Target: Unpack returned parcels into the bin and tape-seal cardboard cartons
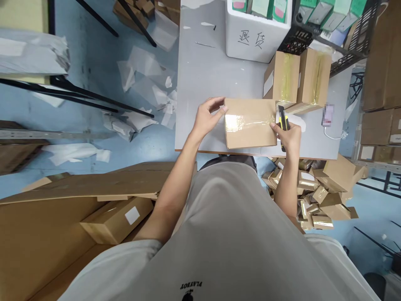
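Observation:
A taped cardboard box (250, 123) lies in front of me at the table's near edge, clear tape running along its top. My left hand (210, 113) grips its left end, thumb on the upper corner and fingers behind. At the other end, my right hand (288, 134) is closed around a black and yellow utility knife (283, 121), its thumb resting on the box's right edge. The knife stands roughly upright beside the box; whether its blade is out I cannot tell.
Two taped boxes (285, 79) stand behind on the table (200, 75). Beyond them are a white foam bin (257, 42) and a black crate (351, 58) with green cartons. A phone (328, 115) lies right. Opened boxes (316, 192) pile on the floor; a large carton (46, 234) stands left.

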`<state>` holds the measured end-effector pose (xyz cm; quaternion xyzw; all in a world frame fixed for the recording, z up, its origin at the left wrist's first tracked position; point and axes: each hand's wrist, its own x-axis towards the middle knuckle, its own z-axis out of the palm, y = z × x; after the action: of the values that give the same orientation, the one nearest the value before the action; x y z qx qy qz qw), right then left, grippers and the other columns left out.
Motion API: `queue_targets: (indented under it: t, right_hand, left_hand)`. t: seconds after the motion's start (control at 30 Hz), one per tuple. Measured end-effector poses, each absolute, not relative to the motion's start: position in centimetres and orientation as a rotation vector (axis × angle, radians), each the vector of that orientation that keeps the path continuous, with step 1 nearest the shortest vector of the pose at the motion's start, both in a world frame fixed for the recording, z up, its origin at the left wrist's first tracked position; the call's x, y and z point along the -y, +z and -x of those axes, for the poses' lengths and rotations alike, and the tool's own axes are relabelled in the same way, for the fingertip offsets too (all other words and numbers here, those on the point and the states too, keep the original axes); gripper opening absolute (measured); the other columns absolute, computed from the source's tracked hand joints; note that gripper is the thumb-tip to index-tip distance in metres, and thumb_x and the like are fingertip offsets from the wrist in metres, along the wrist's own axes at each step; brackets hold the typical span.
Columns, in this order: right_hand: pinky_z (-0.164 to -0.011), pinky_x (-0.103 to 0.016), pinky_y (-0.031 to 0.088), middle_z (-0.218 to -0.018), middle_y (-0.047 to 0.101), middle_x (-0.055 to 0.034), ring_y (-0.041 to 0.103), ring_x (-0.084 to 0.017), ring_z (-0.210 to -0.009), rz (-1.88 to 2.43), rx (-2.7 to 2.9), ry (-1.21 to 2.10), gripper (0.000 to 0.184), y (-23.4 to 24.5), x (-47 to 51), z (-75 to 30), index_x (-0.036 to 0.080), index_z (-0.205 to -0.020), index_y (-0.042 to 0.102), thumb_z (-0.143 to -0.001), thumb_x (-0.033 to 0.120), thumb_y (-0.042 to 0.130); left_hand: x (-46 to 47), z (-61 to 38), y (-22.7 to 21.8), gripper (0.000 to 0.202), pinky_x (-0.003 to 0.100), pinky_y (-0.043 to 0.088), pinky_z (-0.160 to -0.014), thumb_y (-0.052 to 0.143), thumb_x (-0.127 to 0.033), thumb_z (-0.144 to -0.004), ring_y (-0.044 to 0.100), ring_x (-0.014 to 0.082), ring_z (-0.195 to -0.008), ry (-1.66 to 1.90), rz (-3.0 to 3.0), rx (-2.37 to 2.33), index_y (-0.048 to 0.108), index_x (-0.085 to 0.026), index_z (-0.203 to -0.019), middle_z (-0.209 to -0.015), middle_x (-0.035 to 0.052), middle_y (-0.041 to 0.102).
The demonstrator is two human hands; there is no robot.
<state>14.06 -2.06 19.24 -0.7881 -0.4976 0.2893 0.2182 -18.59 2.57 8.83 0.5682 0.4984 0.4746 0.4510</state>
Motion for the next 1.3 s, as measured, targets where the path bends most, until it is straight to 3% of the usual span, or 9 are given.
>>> queue_targets:
  t: [0.13,0.23,0.4,0.53,0.87,1.1,1.3]
  right_hand:
    - [-0.073,-0.034,0.051,-0.072,0.068,-0.0021,0.063,-0.023,-0.075,2.334,1.458,0.608,0.044,20.9,2.7,-13.1,0.020,-0.085,0.072,-0.090,0.063,0.081]
    - [-0.082,-0.037,0.053,-0.087,0.075,-0.0091,0.068,-0.028,-0.086,2.356,1.545,0.534,0.041,22.1,4.7,-11.1,0.023,-0.095,0.069,-0.102,0.063,0.071]
    - [-0.087,-0.039,0.057,-0.113,0.081,-0.0158,0.076,-0.031,-0.096,2.066,1.736,0.907,0.040,22.6,9.3,-6.5,0.021,-0.132,0.063,-0.116,0.054,0.047]
    - [-0.093,-0.040,0.058,-0.123,0.083,-0.0171,0.079,-0.033,-0.108,1.905,1.913,1.044,0.035,22.9,10.6,-3.3,0.021,-0.138,0.064,-0.115,0.042,0.047]
    - [-0.088,-0.031,0.050,-0.111,0.084,-0.0129,0.077,-0.028,-0.099,1.851,2.130,1.100,0.029,25.4,8.6,-0.7,0.020,-0.123,0.074,-0.115,0.028,0.047]
    - [-0.088,-0.037,0.057,-0.114,0.085,-0.0200,0.081,-0.033,-0.097,2.063,2.298,0.991,0.037,25.6,8.8,1.1,0.014,-0.140,0.069,-0.115,0.022,0.043]
    - [-0.089,-0.045,0.064,-0.106,0.084,-0.0248,0.084,-0.036,-0.095,2.133,2.341,0.912,0.044,24.9,9.3,2.9,0.010,-0.151,0.065,-0.113,0.012,0.044]
  left_hand:
    - [-1.0,18.6,9.2,0.047,0.045,0.066,-0.113,0.087,-0.058,-0.095,0.079,0.0271,-0.124,1.110,-1.370,-1.255,0.082,-0.023,-0.126,-0.133,0.0102,0.081]
    - [0.2,19.0,9.5,0.043,0.045,0.067,-0.111,0.091,-0.051,-0.091,0.079,0.0270,-0.121,1.076,-1.298,-1.268,0.081,-0.022,-0.121,-0.131,0.0091,0.081]
    - [0.6,19.1,9.7,0.041,0.047,0.067,-0.111,0.092,-0.050,-0.090,0.078,0.0276,-0.122,1.088,-1.244,-1.265,0.078,-0.022,-0.118,-0.129,0.0078,0.080]
    - [0.6,19.1,10.0,0.043,0.045,0.067,-0.110,0.094,-0.053,-0.090,0.079,0.0269,-0.121,1.091,-1.251,-1.242,0.077,-0.022,-0.116,-0.127,0.0074,0.080]
    - [0.7,18.8,9.7,0.037,0.046,0.067,-0.109,0.091,-0.046,-0.090,0.077,0.0269,-0.120,1.101,-1.259,-1.268,0.078,-0.023,-0.115,-0.126,0.0060,0.078]
    - [1.1,18.4,9.8,0.030,0.044,0.068,-0.106,0.087,-0.037,-0.091,0.077,0.0256,-0.118,1.106,-1.248,-1.287,0.077,-0.023,-0.116,-0.127,0.0056,0.078]
    - [2.1,18.2,9.5,0.034,0.043,0.068,-0.107,0.089,-0.044,-0.091,0.077,0.0265,-0.121,1.117,-1.210,-1.295,0.077,-0.024,-0.116,-0.127,0.0055,0.079]
